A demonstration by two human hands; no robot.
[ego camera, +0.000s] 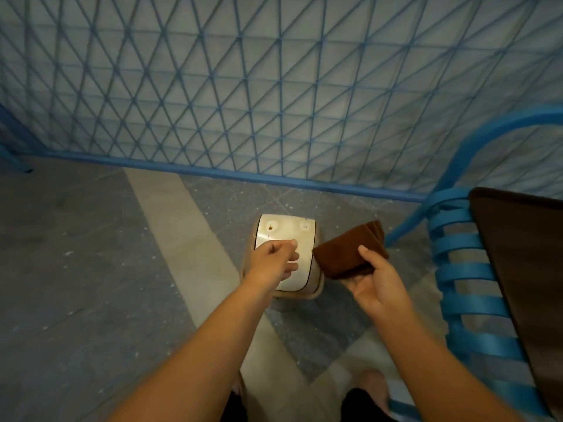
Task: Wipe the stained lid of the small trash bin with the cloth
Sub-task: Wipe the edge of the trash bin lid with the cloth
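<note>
Wiping not begun: my right hand (376, 277) grips the folded cloth (350, 254) at 3 o'clock of the bin (316, 287); my left hand (274, 261), fingers loosely curled, hovers over the lid (288, 233), stain (270, 227) at 12 o'clock untouched

brown cloth (350, 254), white lid (292, 236) with a reddish-brown stain, blue diamond-lattice fence (274, 86), blue chair (469, 269).

Small cream trash bin (315, 287) on floor, white lid (291, 236) shut, brown-spotted; folded brown cloth (347, 254) beside it.
</note>
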